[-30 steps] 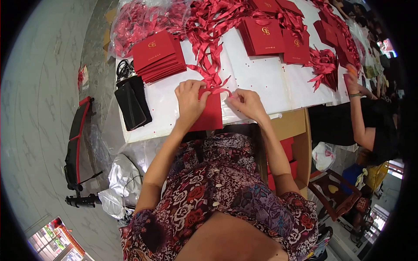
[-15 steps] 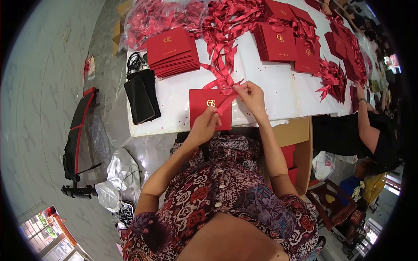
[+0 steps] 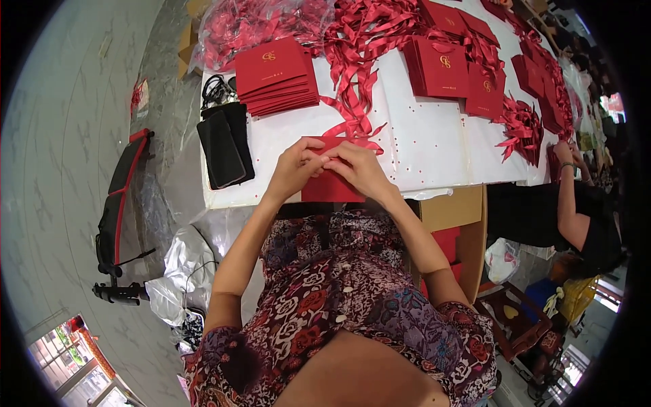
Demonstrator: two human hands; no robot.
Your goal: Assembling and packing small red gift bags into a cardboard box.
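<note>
At the near edge of the white-covered work table (image 3: 434,146), directly before the seated person: one flat red paper envelope-bag (image 3: 330,186), lying face down, partly overhanging the table edge toward the lap.

Left hand (image 3: 296,166): fingers bent and pressed together on the top left of the bag, pinching at its upper rim. Right hand (image 3: 358,169): laid over the top right, fingertips meeting those of the left at the middle of the rim. Both hands are closed down on the bag; whether a ribbon end sits between the fingers cannot be told.

Handling, as judged: light, thin card or stiff paper, flat and foldable; creases readily, so best held by the edges or the folded rim, not the printed face. Smooth finish, likely a little slippery.

Adjacent: loose red satin ribbons (image 3: 356,125), soft and limp, just beyond the hands; a stack of matching red bags with gold emblem (image 3: 277,76) further left; a black phone on a black pouch (image 3: 224,146) to the left. Another person's arm (image 3: 568,193) works at the far right.
</note>
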